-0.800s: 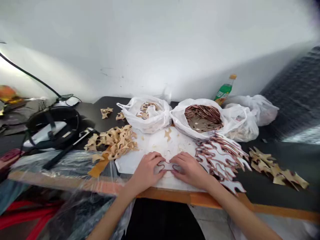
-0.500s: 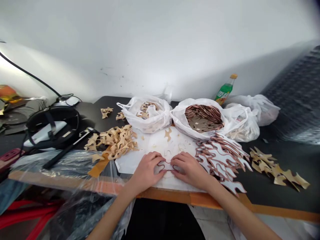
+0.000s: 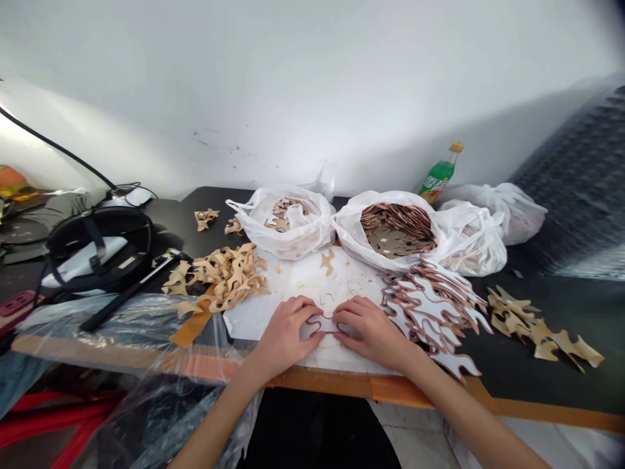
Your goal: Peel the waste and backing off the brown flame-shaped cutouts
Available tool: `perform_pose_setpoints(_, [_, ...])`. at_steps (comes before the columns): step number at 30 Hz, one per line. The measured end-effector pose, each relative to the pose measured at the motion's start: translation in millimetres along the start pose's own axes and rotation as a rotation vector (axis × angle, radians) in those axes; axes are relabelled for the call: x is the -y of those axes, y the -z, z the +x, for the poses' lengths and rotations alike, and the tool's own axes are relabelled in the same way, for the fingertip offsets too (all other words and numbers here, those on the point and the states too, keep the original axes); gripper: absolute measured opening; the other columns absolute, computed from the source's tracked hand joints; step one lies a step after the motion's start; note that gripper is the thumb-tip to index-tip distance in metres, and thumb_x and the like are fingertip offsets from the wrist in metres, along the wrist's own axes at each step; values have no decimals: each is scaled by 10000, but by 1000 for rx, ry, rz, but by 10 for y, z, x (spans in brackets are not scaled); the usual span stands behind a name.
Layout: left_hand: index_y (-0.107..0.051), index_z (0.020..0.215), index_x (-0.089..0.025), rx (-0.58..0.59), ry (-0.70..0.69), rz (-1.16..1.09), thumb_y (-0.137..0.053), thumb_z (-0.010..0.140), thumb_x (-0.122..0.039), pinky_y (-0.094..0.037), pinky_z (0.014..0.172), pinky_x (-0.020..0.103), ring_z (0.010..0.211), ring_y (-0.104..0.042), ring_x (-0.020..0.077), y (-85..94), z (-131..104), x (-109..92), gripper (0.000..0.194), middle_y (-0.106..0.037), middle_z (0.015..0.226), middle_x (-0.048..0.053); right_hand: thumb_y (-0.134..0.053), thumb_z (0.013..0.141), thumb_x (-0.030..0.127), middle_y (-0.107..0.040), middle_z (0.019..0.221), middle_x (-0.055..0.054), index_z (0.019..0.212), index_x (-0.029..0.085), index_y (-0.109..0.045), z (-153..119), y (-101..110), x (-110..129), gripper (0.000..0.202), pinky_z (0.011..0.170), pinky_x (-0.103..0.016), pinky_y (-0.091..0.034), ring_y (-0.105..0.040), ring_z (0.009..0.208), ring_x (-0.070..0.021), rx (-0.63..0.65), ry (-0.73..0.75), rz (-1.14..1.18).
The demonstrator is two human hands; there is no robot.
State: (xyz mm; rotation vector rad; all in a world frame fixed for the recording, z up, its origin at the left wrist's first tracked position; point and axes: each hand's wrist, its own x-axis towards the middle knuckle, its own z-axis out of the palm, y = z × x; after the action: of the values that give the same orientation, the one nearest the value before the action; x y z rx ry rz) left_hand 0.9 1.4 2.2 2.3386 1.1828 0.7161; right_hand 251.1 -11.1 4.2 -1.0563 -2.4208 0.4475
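Between my hands, low over the white sheet (image 3: 288, 280), is a flat white cut-out piece (image 3: 323, 323) with wavy brown edges. My left hand (image 3: 290, 329) pinches its left end between thumb and fingers. At the opposite end, my right hand (image 3: 364, 329) grips it the same way. Fingers cover both ends of the piece. Just right of my right hand lies a heap of similar white cut-outs with brown edges (image 3: 430, 306). A single tan scrap (image 3: 327, 262) rests on the sheet beyond my hands.
Tan curved scraps (image 3: 232, 277) are piled at left, beside a black-handled hammer (image 3: 131, 293). Two open plastic bags stand behind: one with tan pieces (image 3: 288, 244), one with brown pieces (image 3: 349, 225). A green bottle (image 3: 440, 176) leans near the wall. More scraps (image 3: 537, 326) lie at right.
Both hands stay on the white cut-out piece in nearly the same pose. The view has shifted very slightly; nothing else has visibly moved.
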Motion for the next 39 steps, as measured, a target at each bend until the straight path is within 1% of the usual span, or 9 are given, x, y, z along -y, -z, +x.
perform_pose_setpoints(11, [-739,1150,-245,-29,-31,36,-764,874,-246,-536,921,403,1053,-679,254,-20,-11,6,276,-707,1163,79,-699,994,262,-724,1134,-70,1143,232,-682,5,14,-3,153,954,-401,-481,-612,1064,-253,8,-6,15])
perform_pose_setpoints(18, [-742,1148,-250,-18,-7,23,-787,854,-235,-533,946,411,1083,-680,257,-50,-11,39,297,-703,1177,73,-705,989,260,-723,1134,-69,1143,231,-688,-3,5,-12,157,955,-392,-477,-610,1072,-249,0,-11,29])
perform_pose_setpoints(24, [-752,1140,-249,-18,22,7,-787,856,-237,-541,964,418,1066,-684,250,-57,-1,44,286,-701,1178,73,-698,993,275,-723,1121,-69,1139,225,-692,4,10,-4,155,953,-388,-481,-613,1059,-242,-2,-5,11])
perform_pose_setpoints(28, [-748,1171,-243,-23,11,48,-773,899,-244,-555,954,422,1074,-686,248,-81,-50,16,273,-710,1205,71,-690,1000,286,-723,1107,-71,1129,226,-693,0,15,10,142,949,-383,-490,-620,1053,-238,-11,0,-15])
perform_pose_setpoints(33, [-689,1316,-220,-76,-46,197,-651,1014,-274,-546,980,437,1191,-660,268,-137,-172,-60,309,-702,1306,95,-692,998,279,-721,1104,-74,1130,230,-699,-2,14,17,141,953,-380,-495,-629,1054,-238,-21,2,-40])
perform_pose_setpoints(39, [-665,1351,-214,-62,-53,251,-613,1040,-281,-531,997,436,1240,-641,269,-152,-208,-86,322,-687,1350,101,-684,1003,276,-717,1106,-76,1138,228,-702,-2,3,15,144,952,-381,-490,-624,1054,-242,-32,5,-18])
